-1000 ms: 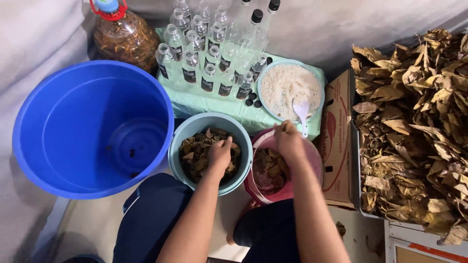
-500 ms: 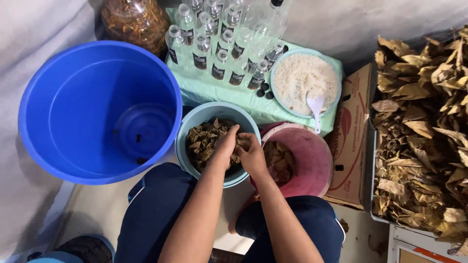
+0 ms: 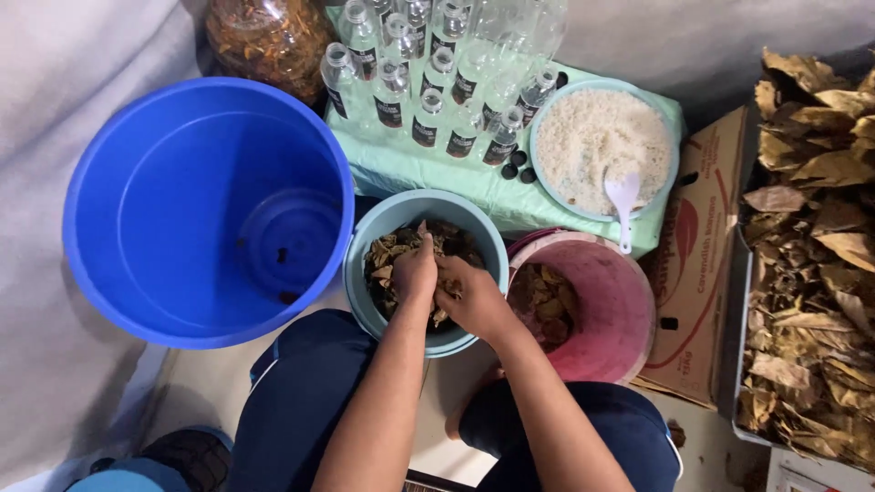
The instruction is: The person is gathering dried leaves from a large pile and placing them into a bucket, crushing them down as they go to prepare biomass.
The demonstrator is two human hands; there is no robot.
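Observation:
A light blue bowl [image 3: 383,223] of crushed dry brown leaves [image 3: 387,255] sits in front of my knees. Both hands are inside it. My left hand [image 3: 415,271] presses down on the leaves with fingers curled. Beside it, my right hand [image 3: 469,296] grips a clump of leaves. To the right stands a pink bucket [image 3: 620,310] with more dry leaves [image 3: 542,301] in its bottom.
A big blue tub [image 3: 196,205] stands at the left. Behind the bowl are several clear plastic bottles [image 3: 428,82], a bowl of white grains [image 3: 597,137] with a white spoon [image 3: 623,200], and a jar [image 3: 264,36]. A cardboard box [image 3: 697,264] and a heap of dry leaves [image 3: 811,255] fill the right.
My right hand left the pink bucket and moved left into the light blue bowl, joining my left hand. The view shifted down a little.

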